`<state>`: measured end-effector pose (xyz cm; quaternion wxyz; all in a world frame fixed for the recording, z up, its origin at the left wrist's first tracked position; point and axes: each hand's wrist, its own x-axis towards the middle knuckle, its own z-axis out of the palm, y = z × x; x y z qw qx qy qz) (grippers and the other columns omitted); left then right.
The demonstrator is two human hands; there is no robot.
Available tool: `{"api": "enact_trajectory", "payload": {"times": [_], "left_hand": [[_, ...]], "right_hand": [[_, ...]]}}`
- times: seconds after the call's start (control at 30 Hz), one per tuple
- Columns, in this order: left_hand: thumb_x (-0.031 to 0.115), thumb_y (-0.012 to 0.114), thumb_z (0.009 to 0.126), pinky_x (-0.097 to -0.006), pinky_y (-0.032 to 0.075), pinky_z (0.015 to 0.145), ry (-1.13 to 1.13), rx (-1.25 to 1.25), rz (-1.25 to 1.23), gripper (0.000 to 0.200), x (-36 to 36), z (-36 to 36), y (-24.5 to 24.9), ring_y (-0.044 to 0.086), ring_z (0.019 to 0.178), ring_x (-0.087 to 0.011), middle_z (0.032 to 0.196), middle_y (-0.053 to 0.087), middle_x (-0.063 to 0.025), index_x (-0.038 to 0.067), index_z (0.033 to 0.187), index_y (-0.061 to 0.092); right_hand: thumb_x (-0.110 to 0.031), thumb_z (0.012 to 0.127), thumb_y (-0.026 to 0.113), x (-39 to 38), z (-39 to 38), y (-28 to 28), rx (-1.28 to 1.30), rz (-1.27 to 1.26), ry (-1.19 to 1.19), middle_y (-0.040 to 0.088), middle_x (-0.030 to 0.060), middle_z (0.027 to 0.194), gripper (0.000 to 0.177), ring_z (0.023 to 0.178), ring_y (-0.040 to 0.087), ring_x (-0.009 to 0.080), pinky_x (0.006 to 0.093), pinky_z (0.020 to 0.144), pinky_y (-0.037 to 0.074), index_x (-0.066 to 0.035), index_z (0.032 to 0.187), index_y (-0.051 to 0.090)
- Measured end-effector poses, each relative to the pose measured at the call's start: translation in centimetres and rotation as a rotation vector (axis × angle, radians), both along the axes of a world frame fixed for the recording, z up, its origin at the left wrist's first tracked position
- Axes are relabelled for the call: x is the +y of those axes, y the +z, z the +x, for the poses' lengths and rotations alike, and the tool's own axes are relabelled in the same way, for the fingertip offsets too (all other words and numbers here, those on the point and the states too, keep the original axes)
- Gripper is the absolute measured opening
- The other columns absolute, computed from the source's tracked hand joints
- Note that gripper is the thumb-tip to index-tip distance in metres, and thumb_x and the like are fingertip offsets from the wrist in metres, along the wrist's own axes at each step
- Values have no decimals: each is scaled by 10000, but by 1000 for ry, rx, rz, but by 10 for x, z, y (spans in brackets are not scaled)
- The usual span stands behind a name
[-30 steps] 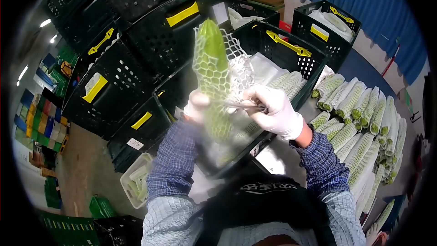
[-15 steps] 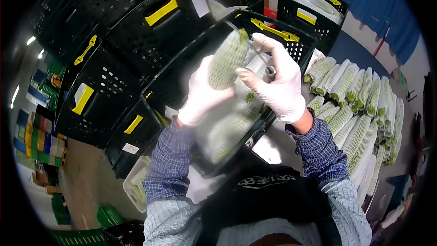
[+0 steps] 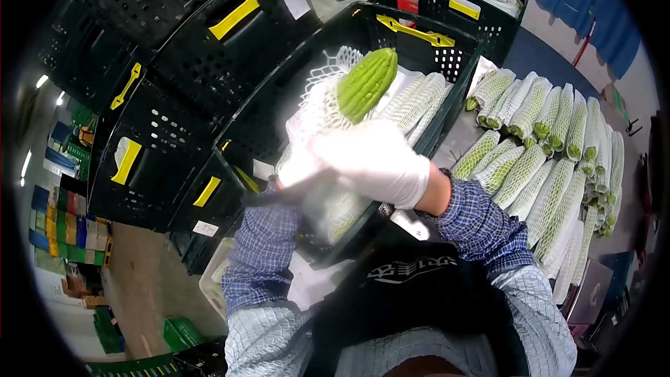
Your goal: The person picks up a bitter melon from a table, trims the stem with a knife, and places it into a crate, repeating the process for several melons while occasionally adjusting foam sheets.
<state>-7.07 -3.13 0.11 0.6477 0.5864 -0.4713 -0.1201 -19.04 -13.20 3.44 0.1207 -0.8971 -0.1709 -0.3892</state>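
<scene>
A green bitter melon [image 3: 368, 85] points up and away over the dark crate, its ridged end bare. White foam netting [image 3: 322, 94] is bunched around its side. My left hand [image 3: 299, 145], gloved in white and washed out by glare, is closed around the melon's netted lower part. My gloved right hand [image 3: 377, 162] is closed in front of it, its fingertips lost in the glare. From the right hand a dark, blurred blade-like tool [image 3: 289, 190] reaches left across my left wrist. Netted melons [image 3: 412, 98] lie below in the crate [image 3: 447, 126].
Several netted bitter melons [image 3: 541, 167] are piled on the table to the right. Stacked dark crates [image 3: 202, 49] with yellow handles stand to the left. Another crate [image 3: 506, 28] is at the back right, and a pale basket [image 3: 213, 283] sits low on the left.
The melon's upper end was covered by netting and is now bare, with the net bunched beside it. My right hand has moved down and left, from the melon's top to its lower part.
</scene>
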Motion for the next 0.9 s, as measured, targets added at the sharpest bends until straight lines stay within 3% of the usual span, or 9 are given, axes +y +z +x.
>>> {"api": "enact_trajectory", "payload": {"times": [0.03, 0.27, 0.3, 0.4, 0.57, 0.63, 0.7, 0.8, 0.9], "left_hand": [[199, 751, 801, -331, 500, 942, -79, 131, -18, 606, 3, -3, 2, 615, 1069, -203, 1170, 618, -119, 32, 1321, 489], [144, 545, 982, -354, 437, 1057, -341, 661, -66, 497, 11, -4, 12, 518, 1263, -225, 1385, 507, -152, 34, 1442, 395], [151, 474, 1013, -354, 387, 1114, -376, 795, -32, 554, 14, -3, 14, 427, 1352, -218, 1486, 389, -171, 42, 1516, 270], [88, 509, 990, -362, 392, 1112, -376, 812, -99, 551, 11, -11, 25, 442, 1344, -221, 1478, 408, -164, 39, 1499, 304], [113, 786, 765, -370, 443, 1071, -244, 159, -122, 796, -4, 2, 19, 539, 1269, -234, 1379, 536, -135, 39, 1451, 388], [149, 802, 680, -354, 513, 949, 101, -291, 89, 862, -4, 12, 17, 643, 1092, -269, 1220, 620, -174, 22, 1436, 407], [148, 807, 619, -365, 557, 812, 323, -584, 194, 895, -5, 16, 15, 698, 933, -321, 1094, 668, -188, 6, 1419, 431], [156, 825, 581, -343, 528, 778, 480, -1085, 80, 837, -4, 22, 20, 667, 810, -254, 946, 657, -110, 31, 1352, 525], [179, 784, 671, -434, 406, 1007, 564, -1381, -165, 510, -4, 22, 21, 633, 993, -209, 1058, 659, -20, 178, 1164, 655]], "right_hand": [[-60, 704, 676, 4, -3, 2, 160, -14, -14, 697, 43, 864, 307, 699, 694, 193, 299, 596, 553, -110, 1005, 646], [-100, 730, 688, 10, -8, -6, 101, 36, -24, 676, 14, 803, 283, 686, 682, 200, 322, 625, 551, -127, 1009, 650], [-99, 729, 688, 10, -8, -7, 103, 31, -26, 675, 13, 800, 282, 682, 681, 198, 317, 620, 547, -128, 1007, 650], [-90, 718, 694, 9, -10, -6, 131, 5, -34, 670, 8, 782, 293, 670, 676, 192, 307, 605, 536, -128, 1006, 652], [-27, 674, 732, -14, -25, 1, -66, 210, 42, 682, 32, 771, 356, 645, 668, 200, 278, 596, 524, -110, 1019, 708], [-1, 829, 663, -33, -32, 10, -290, 391, -37, 716, 62, 840, 219, 674, 674, 149, 267, 624, 536, -54, 1037, 710], [-93, 957, 608, -47, -40, 10, -374, 966, -29, 639, -3, 731, 188, 535, 530, 46, 185, 483, 417, -25, 1120, 675], [-245, 1010, 547, -80, -47, 27, -256, 1283, -86, 671, 42, 783, 295, 449, 360, 9, 186, 411, 272, 2, 1132, 653], [-415, 997, 533, -95, -31, 21, 174, 1373, -66, 729, 120, 1002, 456, 453, 373, 3, 187, 395, 271, -1, 1147, 650]]}}
